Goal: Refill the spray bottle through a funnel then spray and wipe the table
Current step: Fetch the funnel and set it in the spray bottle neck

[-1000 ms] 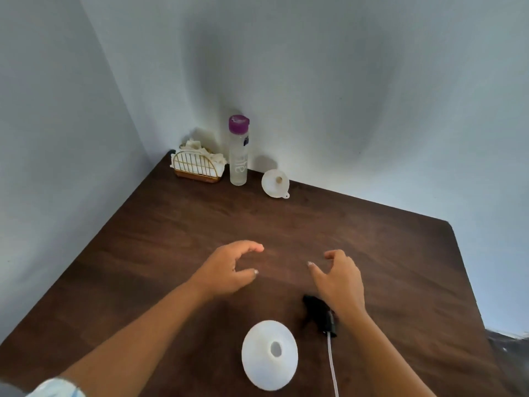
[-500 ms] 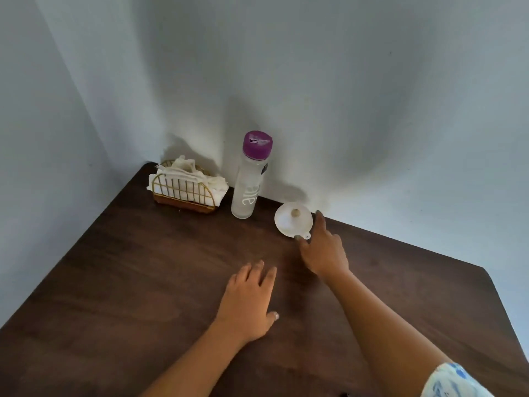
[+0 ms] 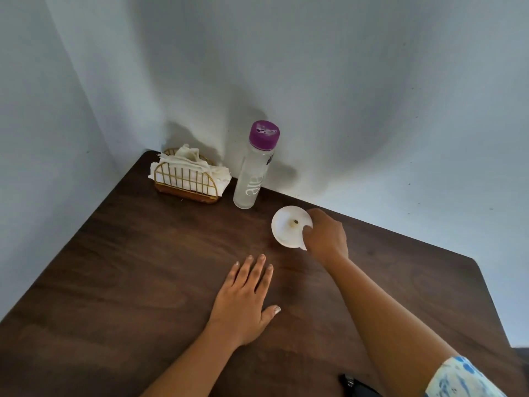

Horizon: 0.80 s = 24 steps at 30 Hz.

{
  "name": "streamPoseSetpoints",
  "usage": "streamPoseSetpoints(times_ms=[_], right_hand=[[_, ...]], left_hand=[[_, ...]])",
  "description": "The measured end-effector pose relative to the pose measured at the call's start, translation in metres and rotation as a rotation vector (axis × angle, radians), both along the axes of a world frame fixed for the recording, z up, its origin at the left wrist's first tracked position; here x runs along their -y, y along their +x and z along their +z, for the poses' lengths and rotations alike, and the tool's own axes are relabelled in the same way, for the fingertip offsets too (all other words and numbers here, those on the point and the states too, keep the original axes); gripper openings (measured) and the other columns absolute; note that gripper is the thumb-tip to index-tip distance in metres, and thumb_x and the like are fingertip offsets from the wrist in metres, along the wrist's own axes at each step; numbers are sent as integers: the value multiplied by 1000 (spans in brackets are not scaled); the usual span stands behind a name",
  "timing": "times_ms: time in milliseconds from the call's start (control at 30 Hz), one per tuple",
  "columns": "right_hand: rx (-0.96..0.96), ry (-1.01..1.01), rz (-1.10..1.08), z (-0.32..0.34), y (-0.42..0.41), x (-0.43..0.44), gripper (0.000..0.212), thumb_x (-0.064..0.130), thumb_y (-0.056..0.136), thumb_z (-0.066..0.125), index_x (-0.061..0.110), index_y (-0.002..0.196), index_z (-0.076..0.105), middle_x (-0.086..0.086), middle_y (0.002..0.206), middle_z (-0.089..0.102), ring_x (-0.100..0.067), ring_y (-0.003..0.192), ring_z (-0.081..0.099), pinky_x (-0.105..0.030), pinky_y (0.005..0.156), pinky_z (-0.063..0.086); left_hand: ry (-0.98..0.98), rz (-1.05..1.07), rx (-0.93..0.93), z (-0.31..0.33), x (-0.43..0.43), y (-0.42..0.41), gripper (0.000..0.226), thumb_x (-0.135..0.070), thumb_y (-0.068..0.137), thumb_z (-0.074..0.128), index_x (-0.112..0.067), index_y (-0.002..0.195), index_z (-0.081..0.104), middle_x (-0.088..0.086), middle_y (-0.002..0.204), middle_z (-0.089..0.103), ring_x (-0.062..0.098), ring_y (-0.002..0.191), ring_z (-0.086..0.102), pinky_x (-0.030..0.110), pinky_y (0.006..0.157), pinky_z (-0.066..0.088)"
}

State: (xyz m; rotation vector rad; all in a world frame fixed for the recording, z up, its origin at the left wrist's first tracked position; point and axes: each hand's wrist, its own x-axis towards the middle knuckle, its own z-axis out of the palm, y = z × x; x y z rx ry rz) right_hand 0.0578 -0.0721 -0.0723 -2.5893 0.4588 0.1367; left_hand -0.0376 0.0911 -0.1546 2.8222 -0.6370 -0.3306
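Observation:
A small white funnel point(image 3: 289, 226) sits on the dark wooden table point(image 3: 143, 267) near the back wall. My right hand point(image 3: 326, 234) pinches its right rim, thumb inside the bowl. My left hand point(image 3: 246, 299) lies flat on the table with straight fingers, nearer to me and left of the funnel. A clear water bottle point(image 3: 253, 170) with a purple cap stands upright just left of the funnel. A black piece of the spray head point(image 3: 350, 382) peeks in at the bottom edge under my right arm. The spray bottle itself is out of view.
A gold wire holder point(image 3: 186, 181) stuffed with white napkins stands in the back left corner beside the water bottle. White walls close the table at the back and left. The table's right edge runs down past my right arm.
My right hand reached from the spray head to the funnel and now grips its rim. My left hand came down flat on the table. The view shifted up and forward.

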Motion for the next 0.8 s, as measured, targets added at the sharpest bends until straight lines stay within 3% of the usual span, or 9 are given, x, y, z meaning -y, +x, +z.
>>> streamPoseSetpoints(times_ms=[100,167,267,433,500,633,800], right_hand=[[14,117,11,15,-25,2,36,12,77,49,26,110,55,-1,101,64,-20,88,57,-28,67,44],[37,175,25,24,-48,0,37,14,79,52,25,115,55,0,107,64,-17,88,56,-29,70,49],[73,267,36,40,-95,0,39,20,82,57,26,120,54,1,115,63,-17,92,61,-37,72,59],[128,498,-1,79,-175,8,54,16,85,59,37,133,46,3,120,58,-22,95,62,-25,55,58],[147,565,-20,94,-206,13,58,14,86,58,41,135,44,-1,116,59,-24,88,64,-19,46,53],[189,583,-10,110,-265,24,51,16,88,55,39,133,47,-4,112,61,-16,80,64,-18,49,54],[183,581,26,113,-315,39,45,17,93,50,42,130,48,-1,112,62,-15,72,62,-21,53,55]], left_hand=[[108,-61,-27,8,-5,-14,79,-64,86,14,-18,147,-6,9,157,-12,29,145,-8,44,115,-4],[166,-70,-88,19,-8,-29,79,-60,91,27,-19,147,-10,9,156,-17,28,144,-13,44,117,-4],[188,-77,-240,41,-11,-58,84,-54,90,43,-19,148,-6,10,156,-17,28,144,-11,43,119,3],[-18,15,-573,82,-19,-106,89,-50,85,56,-29,148,-3,-3,158,0,18,145,5,40,117,17],[-129,27,-585,96,-18,-126,97,-49,80,62,-33,147,-6,-7,158,4,15,144,11,38,117,19],[-328,11,-582,116,-8,-166,106,-48,72,72,-42,145,-6,-10,157,6,14,143,14,36,114,18],[-415,3,-463,132,13,-204,92,-38,78,70,-33,147,8,-8,155,20,15,139,27,34,110,28]])
